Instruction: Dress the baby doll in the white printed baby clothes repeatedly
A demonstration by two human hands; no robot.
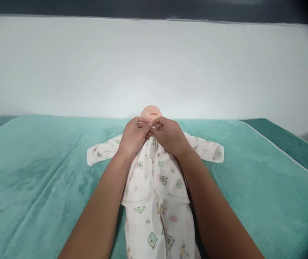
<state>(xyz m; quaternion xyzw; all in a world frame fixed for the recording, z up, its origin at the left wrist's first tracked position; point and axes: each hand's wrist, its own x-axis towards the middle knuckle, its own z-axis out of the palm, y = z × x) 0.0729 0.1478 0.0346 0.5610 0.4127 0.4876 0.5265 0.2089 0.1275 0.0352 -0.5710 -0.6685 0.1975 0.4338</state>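
Note:
A baby doll [151, 112] lies on its back, its head toward the wall. It wears a white jacket [143, 180] printed with small animals, sleeves spread to both sides, and matching trousers [160, 230]. At the neck, my left hand [137, 133] pinches one side of the jacket's collar. My right hand [168, 133] pinches the collar from the other side, and the fingertips of both hands meet under the doll's chin. A button [150, 160] shows on the jacket front below them. What lies exactly between the fingertips is hidden.
A teal plush blanket [45, 180] spreads under the doll and to both sides. Darker green bedding [286, 140] shows past its pale edge at the right. Behind the doll stands a white wall [154, 64] with a dark band on top.

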